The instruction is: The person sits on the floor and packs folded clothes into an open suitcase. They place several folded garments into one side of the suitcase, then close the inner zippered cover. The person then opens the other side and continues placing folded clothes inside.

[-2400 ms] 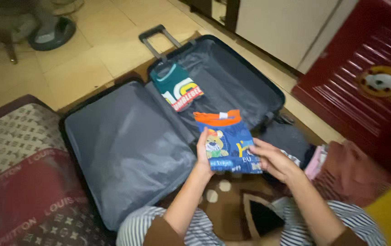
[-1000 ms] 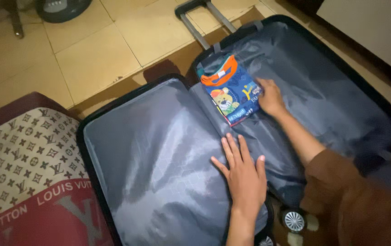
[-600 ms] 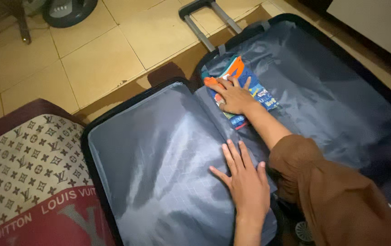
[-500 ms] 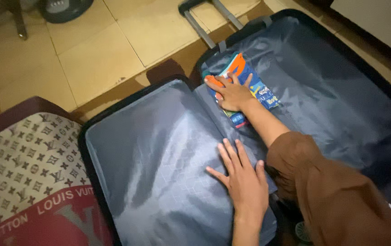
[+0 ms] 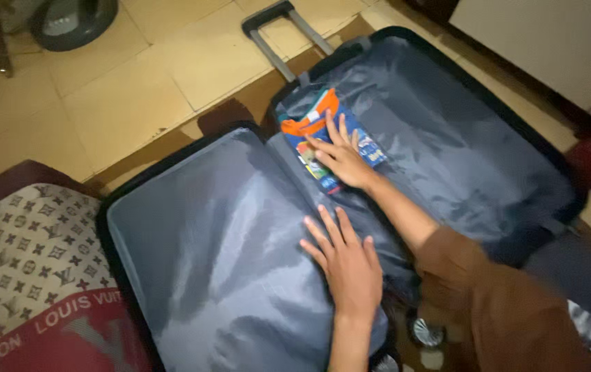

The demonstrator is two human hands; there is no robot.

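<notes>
Blue folded shirt (image 5: 330,138) under flat right hand (image 5: 340,155); left hand (image 5: 347,265) flat on suitcase lining (image 5: 206,241).

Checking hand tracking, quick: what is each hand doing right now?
Left hand: open, flat on grey suitcase lining.
Right hand: open, pressing folded blue-and-orange child's shirt.

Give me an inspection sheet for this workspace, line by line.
Surface: tiled floor, partly covered by a brown mat.
Job's things: open suitcase lying flat, grey lining; folded blue shirt with orange collar in its far corner, on another folded garment.
Clutter: patterned cushion left of the suitcase.
Hands: right hand flat on the shirt, fingers spread; left hand flat on the lining by the hinge.
Cables: nothing seen.
Surroundings: raised suitcase handle, fan base, pale cabinet.
</notes>
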